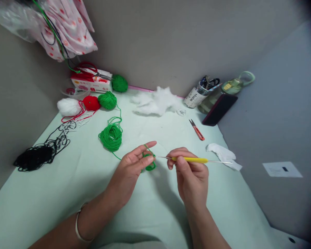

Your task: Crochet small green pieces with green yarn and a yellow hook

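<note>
My left hand (131,169) pinches a small piece of green crochet work (149,162), with the green yarn looped over its raised forefinger. My right hand (190,173) grips a crochet hook (194,159) by its yellow handle, and the metal tip points left into the green piece. The yarn strand runs back to a loose green skein (111,136) lying on the pale green table (150,214) just beyond my left hand.
Balls of white (68,106), red (91,103) and green yarn (107,100) sit at the back left beside a carton (90,83). A black yarn tangle (38,154) lies left. White stuffing (158,101), red snips (197,130), a tool jar (197,95), a phone (219,109) and a white tissue (224,154) lie to the right.
</note>
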`<state>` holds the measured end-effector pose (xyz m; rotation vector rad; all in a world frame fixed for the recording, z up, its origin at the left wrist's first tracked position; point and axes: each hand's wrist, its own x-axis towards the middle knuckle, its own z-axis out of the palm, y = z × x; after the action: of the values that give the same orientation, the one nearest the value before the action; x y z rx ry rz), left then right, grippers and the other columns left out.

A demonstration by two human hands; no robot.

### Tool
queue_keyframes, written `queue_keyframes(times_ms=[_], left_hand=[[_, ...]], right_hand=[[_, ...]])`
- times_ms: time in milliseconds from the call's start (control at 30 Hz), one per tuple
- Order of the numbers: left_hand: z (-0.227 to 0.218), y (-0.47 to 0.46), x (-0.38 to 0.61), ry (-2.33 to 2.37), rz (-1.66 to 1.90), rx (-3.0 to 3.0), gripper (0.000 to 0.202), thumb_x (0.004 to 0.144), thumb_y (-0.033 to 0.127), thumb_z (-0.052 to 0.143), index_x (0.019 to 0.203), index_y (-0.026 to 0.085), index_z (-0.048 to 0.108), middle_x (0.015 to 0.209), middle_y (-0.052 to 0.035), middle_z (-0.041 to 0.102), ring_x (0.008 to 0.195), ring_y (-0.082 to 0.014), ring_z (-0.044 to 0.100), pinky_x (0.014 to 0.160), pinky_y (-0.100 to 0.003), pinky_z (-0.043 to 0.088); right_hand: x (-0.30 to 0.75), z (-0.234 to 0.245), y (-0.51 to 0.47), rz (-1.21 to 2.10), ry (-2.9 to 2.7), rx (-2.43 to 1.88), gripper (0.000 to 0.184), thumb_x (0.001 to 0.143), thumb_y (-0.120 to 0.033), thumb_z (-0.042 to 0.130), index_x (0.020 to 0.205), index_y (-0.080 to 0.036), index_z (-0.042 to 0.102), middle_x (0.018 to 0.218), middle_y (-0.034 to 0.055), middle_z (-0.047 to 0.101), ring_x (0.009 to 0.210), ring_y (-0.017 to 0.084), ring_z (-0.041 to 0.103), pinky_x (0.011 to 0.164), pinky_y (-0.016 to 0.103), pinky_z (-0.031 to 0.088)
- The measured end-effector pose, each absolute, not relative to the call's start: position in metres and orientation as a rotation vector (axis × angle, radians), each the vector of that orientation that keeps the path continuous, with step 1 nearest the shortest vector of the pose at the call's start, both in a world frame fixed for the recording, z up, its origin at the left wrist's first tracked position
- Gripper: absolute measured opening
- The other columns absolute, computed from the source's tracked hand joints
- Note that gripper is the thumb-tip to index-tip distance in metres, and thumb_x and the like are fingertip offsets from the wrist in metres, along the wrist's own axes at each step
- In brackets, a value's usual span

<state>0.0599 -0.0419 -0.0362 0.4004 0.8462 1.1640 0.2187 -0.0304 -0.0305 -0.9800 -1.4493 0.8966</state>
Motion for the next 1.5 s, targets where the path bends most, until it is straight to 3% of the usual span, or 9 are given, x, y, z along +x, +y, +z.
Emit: queue_keyframes(times_ms=[100,200,433,600,733,967,1133,1367,1500], left_hand=[[-0.035,-0.045,0.066,0.882,1.242,0.428,0.050,0.081,0.023,0.080,0.130,0.027,0.068,0.080,0.0047,0.059,0.079,-0.0088,0.053,0.084,-0.022,0.040],[-0.036,-0.047,0.068,0.790,1.135,0.339,0.046,0.085,0.027,0.078,0.129,0.023,0.069,0.086,0.0009,0.064,0.090,-0.0123,0.057,0.090,-0.025,0.040],[-0.036,-0.041,0.051,0.783,1.068,0.385,0.036,0.082,0.026,0.079,0.118,0.022,0.076,0.084,-0.0003,0.064,0.079,-0.0103,0.055,0.078,-0.024,0.039],[-0.034,-0.043,0.052,0.833,1.111,0.561,0.044,0.081,0.027,0.080,0.124,0.029,0.072,0.083,0.0017,0.065,0.081,-0.0112,0.057,0.083,-0.026,0.039],[-0.034,-0.044,0.055,0.807,1.097,0.559,0.046,0.081,0.029,0.081,0.126,0.028,0.071,0.090,-0.0005,0.069,0.088,-0.0143,0.061,0.086,-0.028,0.041],[-0.030,-0.044,0.057,0.813,1.098,0.510,0.056,0.079,0.027,0.083,0.132,0.025,0.065,0.085,0.0003,0.068,0.083,-0.0133,0.061,0.084,-0.028,0.042],[-0.032,-0.043,0.052,0.750,1.028,0.467,0.056,0.081,0.028,0.080,0.134,0.021,0.062,0.087,-0.0025,0.070,0.087,-0.0154,0.062,0.086,-0.030,0.041],[-0.031,-0.041,0.046,0.789,1.051,0.506,0.049,0.080,0.028,0.081,0.127,0.022,0.069,0.080,0.0009,0.061,0.075,-0.0117,0.053,0.075,-0.026,0.039],[-0.032,-0.048,0.062,1.010,1.214,0.589,0.060,0.076,0.025,0.083,0.133,0.026,0.064,0.079,0.0040,0.059,0.077,-0.0118,0.052,0.079,-0.025,0.041]], right_hand=[[0.215,-0.038,-0.037,0.577,-1.747,-1.004,0.024,0.095,-0.015,0.061,0.108,-0.027,0.077,0.093,0.0062,0.070,0.079,0.019,0.066,0.065,0.031,0.057],[0.214,-0.047,-0.041,0.266,-1.940,-0.891,0.041,0.091,-0.008,0.063,0.126,-0.029,0.072,0.105,0.0082,0.070,0.089,0.021,0.068,0.070,0.033,0.059],[0.224,-0.034,-0.026,0.944,-1.350,-0.899,0.019,0.096,-0.016,0.060,0.093,-0.023,0.077,0.083,0.0057,0.067,0.071,0.016,0.059,0.055,0.029,0.048],[0.218,-0.036,-0.026,1.182,-1.310,-0.812,0.017,0.097,-0.021,0.061,0.096,-0.024,0.078,0.088,0.0057,0.068,0.069,0.014,0.059,0.058,0.029,0.049],[0.212,-0.038,-0.031,1.147,-1.385,-0.791,0.020,0.097,-0.019,0.060,0.102,-0.027,0.078,0.092,0.0056,0.069,0.081,0.017,0.063,0.066,0.031,0.052],[0.212,-0.030,-0.033,1.151,-1.447,-0.868,0.020,0.094,-0.017,0.064,0.105,-0.028,0.078,0.094,0.0050,0.068,0.080,0.016,0.064,0.067,0.030,0.053],[0.214,-0.031,-0.032,1.148,-1.394,-0.860,0.020,0.095,-0.017,0.062,0.100,-0.026,0.080,0.090,0.0046,0.067,0.074,0.014,0.063,0.065,0.029,0.053],[0.223,-0.029,-0.024,1.290,-1.193,-0.858,0.020,0.097,-0.024,0.061,0.087,-0.021,0.078,0.077,0.0030,0.064,0.059,0.012,0.059,0.055,0.027,0.049],[0.211,-0.035,-0.038,0.832,-1.563,-0.968,0.023,0.094,-0.013,0.062,0.100,-0.027,0.079,0.089,0.0049,0.069,0.075,0.016,0.066,0.064,0.030,0.053]])
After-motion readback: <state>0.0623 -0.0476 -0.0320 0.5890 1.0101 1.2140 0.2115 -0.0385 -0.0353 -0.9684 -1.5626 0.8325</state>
